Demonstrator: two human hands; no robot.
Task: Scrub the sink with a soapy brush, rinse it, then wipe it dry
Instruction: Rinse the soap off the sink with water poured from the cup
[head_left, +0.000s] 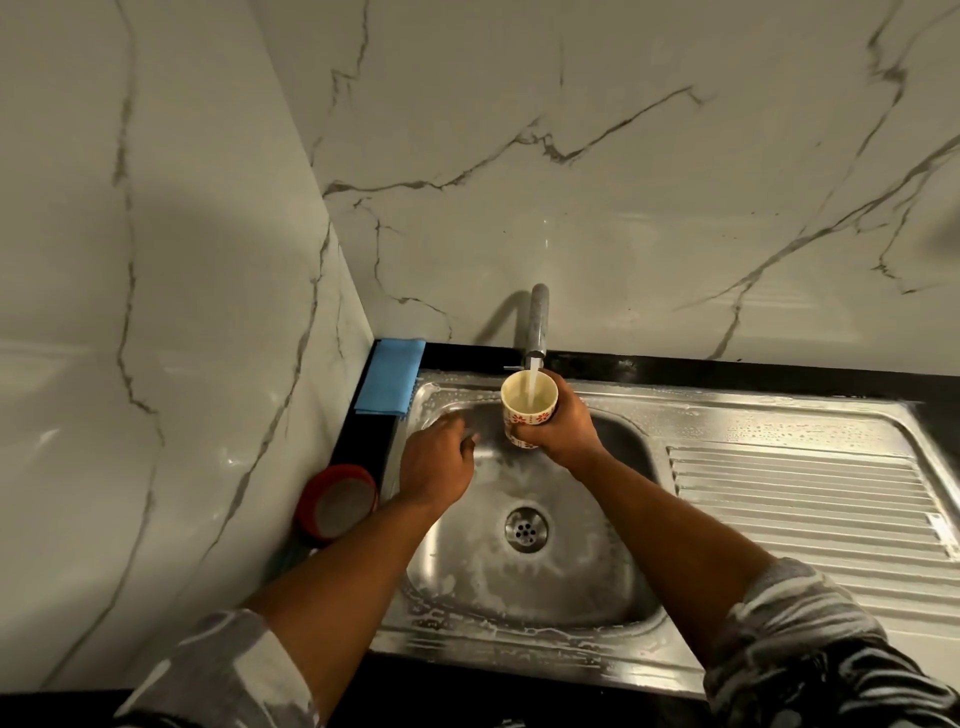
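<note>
My right hand (563, 426) grips a cream cup with red flowers (527, 410) upright under the tap (537, 327). Water runs from the spout into the cup. My left hand (439, 465) hovers over the left side of the steel sink (519, 644), fingers loosely curled and holding nothing. Soapy foam streaks the basin around the drain (526, 529) and along the rim. No brush is in view.
A folded blue cloth (389, 384) lies on the black counter at the sink's back left corner. A red round tub with white contents (340, 501) sits left of the basin. The ribbed drainboard (800, 499) stretches to the right. Marble walls close in behind and on the left.
</note>
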